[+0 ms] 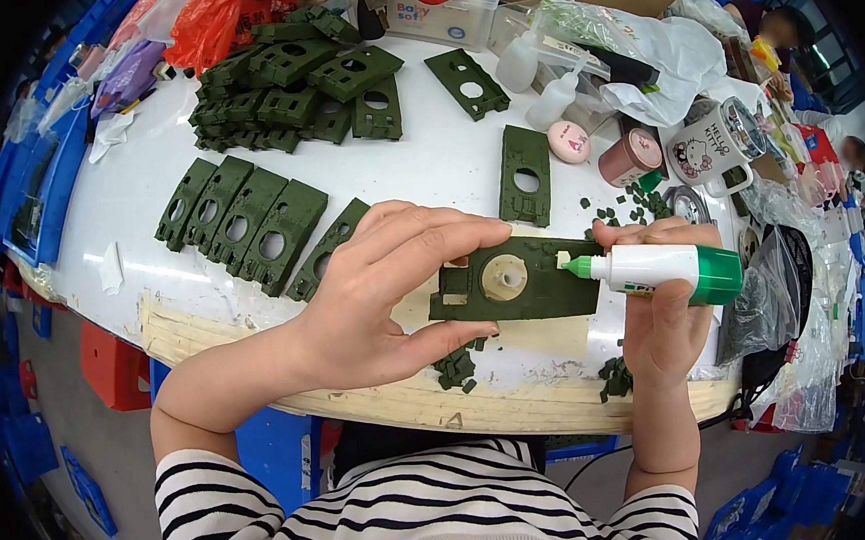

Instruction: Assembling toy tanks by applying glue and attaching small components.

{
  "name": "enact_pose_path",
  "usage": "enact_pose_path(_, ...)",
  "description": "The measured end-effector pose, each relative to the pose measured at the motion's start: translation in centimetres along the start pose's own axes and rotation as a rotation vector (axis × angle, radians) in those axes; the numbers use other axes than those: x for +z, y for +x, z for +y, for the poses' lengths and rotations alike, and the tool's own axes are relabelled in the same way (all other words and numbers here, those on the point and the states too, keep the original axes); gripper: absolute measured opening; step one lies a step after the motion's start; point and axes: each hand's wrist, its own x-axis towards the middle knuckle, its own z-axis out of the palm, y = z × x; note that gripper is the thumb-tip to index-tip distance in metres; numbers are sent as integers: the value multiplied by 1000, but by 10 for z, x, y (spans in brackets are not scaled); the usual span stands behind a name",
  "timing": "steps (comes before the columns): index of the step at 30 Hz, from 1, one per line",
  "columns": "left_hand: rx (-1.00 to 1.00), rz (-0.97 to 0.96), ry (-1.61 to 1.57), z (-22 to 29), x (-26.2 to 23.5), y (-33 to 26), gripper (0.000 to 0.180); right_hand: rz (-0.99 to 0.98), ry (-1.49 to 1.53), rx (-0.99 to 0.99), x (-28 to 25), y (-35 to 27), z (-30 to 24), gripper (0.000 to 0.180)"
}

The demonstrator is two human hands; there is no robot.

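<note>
My left hand (369, 294) grips the left end of a dark green plastic model-tank hull plate (550, 300), thumb on the near edge and fingers on the far edge. A cream round piece (503, 278) with a central hole sits at the plate's round opening. In my right hand (662, 329) is a white glue bottle (648, 267) with a green base, lying on its side. Its green nozzle points left, at a small pale square spot on the plate. Whether the tip touches the plate, I cannot tell. Several small green parts (629, 206) lie behind my right hand.
Several matching hull plates (280, 236) stand in a row at left; more form a pile (289, 84) behind. Single plates (524, 178) lie at centre. A pink jar (630, 158), a white mug (710, 150) and clear plastic bags (760, 297) crowd the right. A red stool (113, 363) stands left.
</note>
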Motion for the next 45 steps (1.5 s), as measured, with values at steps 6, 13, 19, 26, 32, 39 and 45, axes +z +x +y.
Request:
enact_pose_path(6, -11, 0, -13, 1, 0, 0, 59, -22, -31, -19, 0, 1, 0, 43)
enact_pose_path(13, -9, -9, -9, 1, -1, 0, 59, -19, -37, -21, 1, 0, -1, 42)
enact_pose_path(19, 23, 9, 5, -1, 1, -1, 58, -24, -51, -21, 1, 0, -1, 41)
enact_pose_path(26, 34, -20, 11, -2, -1, 0, 61, 22, -4, -3, -3, 0, 1, 46)
enact_pose_path(32, -216, 94, -644, -6, 9, -7, 76, 3, 190, 123, -3, -1, 0, 50)
enact_pose_path(39, -518, -15, -1181, -10, 6, -2, 71, -11, 328, 181, -4, -3, -1, 52)
enact_pose_path(45, -627, -347, -1376, -3, 20, -10, 60, -120, 130, 55, 8, -7, -2, 53)
